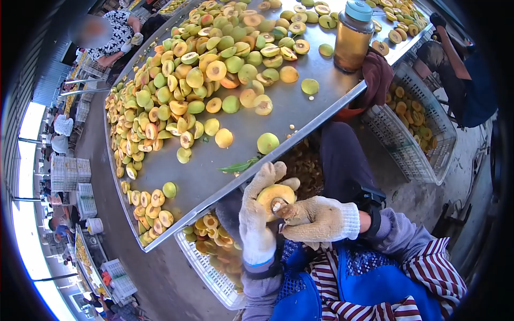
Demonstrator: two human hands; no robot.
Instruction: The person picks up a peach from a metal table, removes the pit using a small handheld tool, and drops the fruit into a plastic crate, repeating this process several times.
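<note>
Both my hands wear off-white knitted gloves and are close together beyond the table's near edge, above my lap. My left hand (257, 208) is wrapped round a halved yellow fruit (276, 201), its cut face showing a brown pit in the middle. Against that pit my right hand (318, 218) is closed, its fingers pressed together; whatever it grips is too small to make out. A green-yellow fruit half (267, 143) and a green leaf (239, 166) lie on the metal table (214, 182) near my left hand. Many more halves are heaped farther back.
A jar with a blue lid (354, 37) stands at the table's right edge beside a dark red cloth (376, 75). White crates with fruit are below the table (209, 275) and at the right (409, 152). Other people are at the upper left and upper right.
</note>
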